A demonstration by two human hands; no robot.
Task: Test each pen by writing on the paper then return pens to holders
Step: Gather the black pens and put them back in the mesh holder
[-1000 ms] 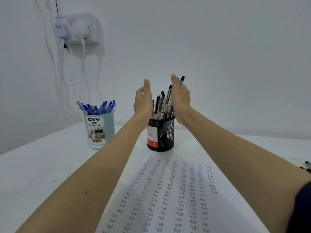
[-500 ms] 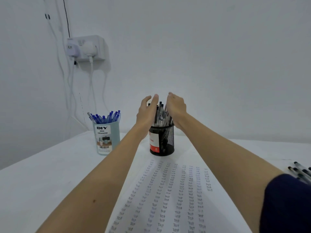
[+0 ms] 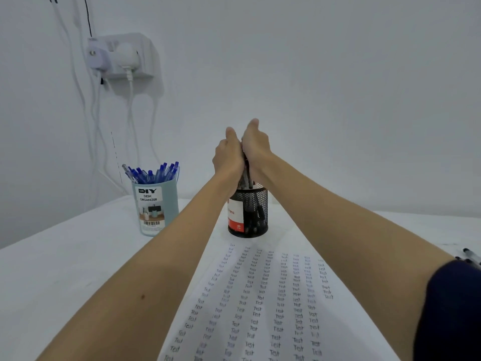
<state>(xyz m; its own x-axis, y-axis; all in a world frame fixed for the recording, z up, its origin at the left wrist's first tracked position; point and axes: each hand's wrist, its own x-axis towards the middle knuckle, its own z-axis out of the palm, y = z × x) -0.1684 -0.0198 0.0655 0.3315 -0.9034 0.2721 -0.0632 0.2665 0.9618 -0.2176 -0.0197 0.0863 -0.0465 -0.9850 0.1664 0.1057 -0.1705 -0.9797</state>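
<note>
White cloth covers the table (image 3: 65, 277), on which everything is set. A sheet of paper (image 3: 265, 308), filled with columns of the handwritten word "Test", is spread toward the viewer from the fingers, between the two forearms. A dark sleeve (image 3: 453, 308) is seen at the right upper arm.

The left hand (image 3: 227, 157) and the right hand (image 3: 256, 149) are brought together above the black mesh holder (image 3: 248, 213), palms facing each other, with a bundle of black pens (image 3: 246, 173) gripped between them. The fingers of both hands are curled round the bundle on its far side, with both thumbs pointing upward; the fingertips themselves are hidden. The lower ends of the pens are seen standing inside the mesh holder, directly beneath the fingers. A red and white label is fixed to the holder's left face.

To the left of the fingers and well apart from them, a pale blue holder (image 3: 156, 207) marked "DIY DESK ORGANIZER" is stood on the table, filled with blue pens (image 3: 152, 173).

Far to the right of the fingers, at the frame edge, a few loose pens (image 3: 471, 256) are laid on the cloth.
</note>
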